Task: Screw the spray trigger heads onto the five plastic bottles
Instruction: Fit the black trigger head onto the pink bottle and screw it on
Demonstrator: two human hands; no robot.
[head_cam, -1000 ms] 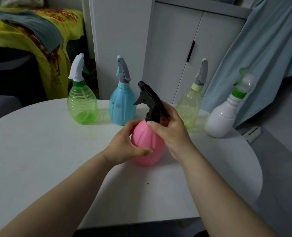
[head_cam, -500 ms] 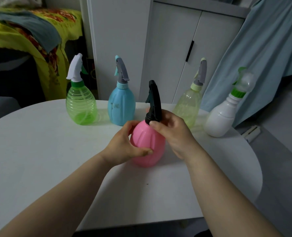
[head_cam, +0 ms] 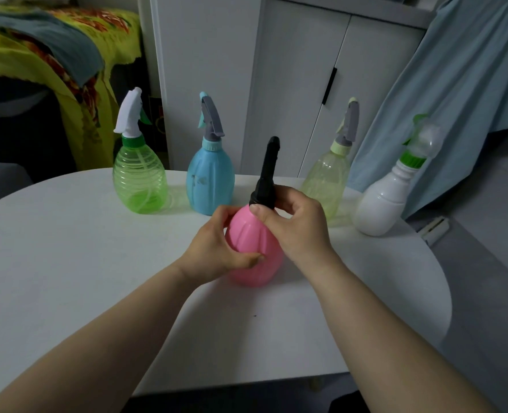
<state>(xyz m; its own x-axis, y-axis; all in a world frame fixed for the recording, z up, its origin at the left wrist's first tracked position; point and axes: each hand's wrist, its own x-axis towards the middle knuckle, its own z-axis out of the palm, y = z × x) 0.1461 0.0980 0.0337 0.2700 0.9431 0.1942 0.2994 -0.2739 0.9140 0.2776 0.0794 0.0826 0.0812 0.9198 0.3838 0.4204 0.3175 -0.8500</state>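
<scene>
L hand cupped the pink bottle from its left side, thumb across the front, fingers wrapped behind; forearm came in from the near-left worktop edge. R hand was pinched on the collar of the black trigger head, thumb tip in front at the bottle neck, fingers curled behind it; forearm ran from the near-right edge. Head sat upright on the neck, nozzle seen end-on. Bottle stood on the white worktop, roughly mid, w/ the far edge closer than the near one.

Along the far edge, L to R: clear green bottle w/ white head, blue bottle w/ grey head, pale green bottle w/ grey head, white bottle w/ green collar near the far-right edge. All four upright, heads on, each apart from the pink one; R hand partly overlapped the pale green bottle's base. Behind: white cabinet, blue cloth at right, yellow patterned cover at left.
</scene>
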